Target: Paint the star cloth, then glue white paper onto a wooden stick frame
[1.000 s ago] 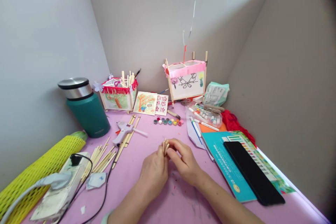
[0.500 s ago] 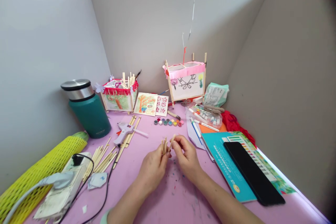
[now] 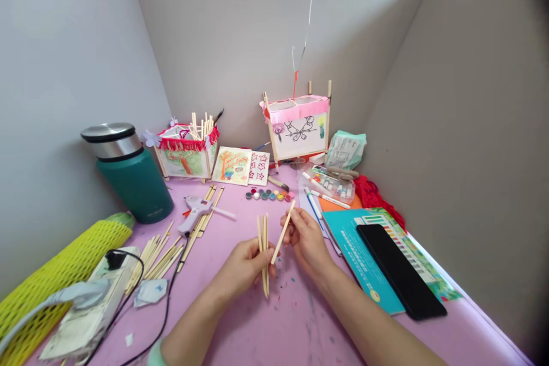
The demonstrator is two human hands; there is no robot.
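My left hand (image 3: 241,267) is closed around a small bundle of wooden sticks (image 3: 263,251), held upright above the pink table (image 3: 295,320). My right hand (image 3: 305,238) pinches a single wooden stick (image 3: 283,231), tilted, its lower end close to the bundle. Both hands hover over the middle of the table. A white glue gun (image 3: 195,213) lies to the left of the hands, beside loose sticks (image 3: 160,254).
A teal flask (image 3: 131,174) stands at the left, with a power strip (image 3: 83,311) and yellow foam netting (image 3: 51,286) in front of it. Two paper lanterns (image 3: 298,128), small paint pots (image 3: 268,195), markers (image 3: 328,186), a teal booklet and black case (image 3: 397,269) lie behind and right.
The right hand has drawn one stick out of the bundle and moved it apart to the right. Both hands have lifted a little, and more of the bundle shows.
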